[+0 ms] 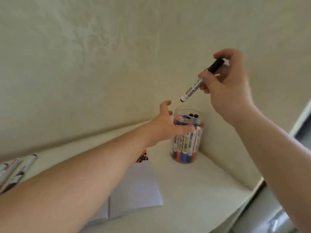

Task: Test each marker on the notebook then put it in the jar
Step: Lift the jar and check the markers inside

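Observation:
A clear plastic jar [188, 148] stands at the back of the white table near the wall, holding several capped markers. My left hand [165, 125] wraps around the jar's upper part, thumb across its front. My right hand [225, 91] is above the jar and pinches a white marker with a black cap [198, 81], tilted, its lower end just above the jar's mouth. An open notebook [134, 187] with blank white pages lies in front, partly hidden by my left forearm.
Several loose markers [15, 170] lie at the left edge of the table. A small heap of dark and orange bits [142, 157] sits beside the notebook. The wall rises right behind the jar; the table's edge [252, 190] runs on the right.

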Demonstrator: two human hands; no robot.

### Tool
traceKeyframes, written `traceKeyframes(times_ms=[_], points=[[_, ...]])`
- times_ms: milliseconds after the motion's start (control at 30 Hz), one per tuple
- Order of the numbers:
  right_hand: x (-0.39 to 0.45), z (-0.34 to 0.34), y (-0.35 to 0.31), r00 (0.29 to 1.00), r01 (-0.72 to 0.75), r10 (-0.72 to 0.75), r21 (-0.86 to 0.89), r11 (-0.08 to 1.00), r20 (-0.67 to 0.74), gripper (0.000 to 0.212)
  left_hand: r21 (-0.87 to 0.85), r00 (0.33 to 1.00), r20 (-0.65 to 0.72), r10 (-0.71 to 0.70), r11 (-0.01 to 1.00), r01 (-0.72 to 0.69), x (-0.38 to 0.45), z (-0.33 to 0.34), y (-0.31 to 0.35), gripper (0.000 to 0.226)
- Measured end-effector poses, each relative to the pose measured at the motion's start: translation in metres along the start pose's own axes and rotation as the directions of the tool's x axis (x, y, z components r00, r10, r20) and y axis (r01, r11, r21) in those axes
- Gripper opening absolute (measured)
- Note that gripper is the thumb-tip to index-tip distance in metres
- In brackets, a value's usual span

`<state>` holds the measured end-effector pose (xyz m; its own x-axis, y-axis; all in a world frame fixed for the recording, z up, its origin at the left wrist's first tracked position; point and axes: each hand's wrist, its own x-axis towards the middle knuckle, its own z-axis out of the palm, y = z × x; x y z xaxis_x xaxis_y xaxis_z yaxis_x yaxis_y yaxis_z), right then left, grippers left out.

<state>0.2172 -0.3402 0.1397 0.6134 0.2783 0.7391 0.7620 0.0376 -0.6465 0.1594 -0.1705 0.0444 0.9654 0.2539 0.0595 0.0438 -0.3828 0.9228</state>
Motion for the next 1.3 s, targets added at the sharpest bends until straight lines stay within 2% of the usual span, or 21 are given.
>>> traceKeyframes(times_ms=[100,233,433,567,667,733,800,867,1000,1133,1200,1300], points=[[-0.013,-0.007,0.017,0.995,-0.101,0.102,-0.137,0.985,0.002,0.040,-0.125,0.999,-0.029,0.045,0.991,-0.049,0.013,0.026,0.010,0.138],[-0.025,-0.015,0.025,0.993,-0.120,0.117,-0.200,0.972,-0.029,0.034,-0.003,0.972,-0.203,0.118,0.993,-0.121,-0.001,0.039,0.002,0.124],[-0.054,-0.024,0.006,0.999,0.042,-0.044,-0.182,0.982,-0.004,0.040,0.058,0.926,-0.234,0.296,0.955,-0.290,-0.064,0.052,-0.010,0.116],[-0.082,-0.029,-0.009,0.983,0.181,-0.174,-0.164,0.970,0.057,0.052,0.007,0.894,-0.269,0.358,0.929,-0.370,-0.085,0.068,-0.019,0.108],[-0.100,-0.030,-0.012,0.968,0.247,-0.235,-0.181,0.952,0.082,0.058,-0.047,0.898,-0.282,0.337,0.930,-0.364,-0.093,0.074,-0.024,0.106],[-0.108,-0.030,-0.013,0.972,0.230,-0.226,-0.074,0.970,0.062,0.072,-0.033,0.906,-0.261,0.333,0.935,-0.353,-0.097,0.075,-0.026,0.108],[-0.113,-0.028,-0.012,0.980,0.195,-0.195,0.004,0.981,0.046,0.078,-0.006,0.911,-0.240,0.335,0.938,-0.346,-0.100,0.075,-0.025,0.106],[-0.118,-0.024,-0.011,0.986,0.164,-0.163,-0.016,0.986,0.037,0.075,0.007,0.909,-0.237,0.342,0.937,-0.350,-0.103,0.073,-0.023,0.101],[-0.125,-0.019,-0.013,0.985,0.169,-0.165,-0.103,0.980,0.051,0.054,0.001,0.906,-0.268,0.327,0.941,-0.339,-0.106,0.067,-0.021,0.101],[-0.117,-0.028,-0.021,0.967,0.238,-0.237,-0.002,0.971,-0.093,0.058,0.020,0.902,-0.267,0.339,0.938,-0.346,-0.109,0.065,-0.024,0.104],[-0.117,-0.031,-0.022,0.962,0.260,-0.259,-0.004,0.966,-0.087,0.057,0.018,0.904,-0.263,0.337,0.939,-0.345,-0.111,0.067,-0.026,0.104],[-0.122,-0.032,-0.014,0.970,0.240,-0.242,-0.072,0.968,-0.035,0.070,0.018,0.906,-0.252,0.340,0.938,-0.347,-0.113,0.072,-0.024,0.105]])
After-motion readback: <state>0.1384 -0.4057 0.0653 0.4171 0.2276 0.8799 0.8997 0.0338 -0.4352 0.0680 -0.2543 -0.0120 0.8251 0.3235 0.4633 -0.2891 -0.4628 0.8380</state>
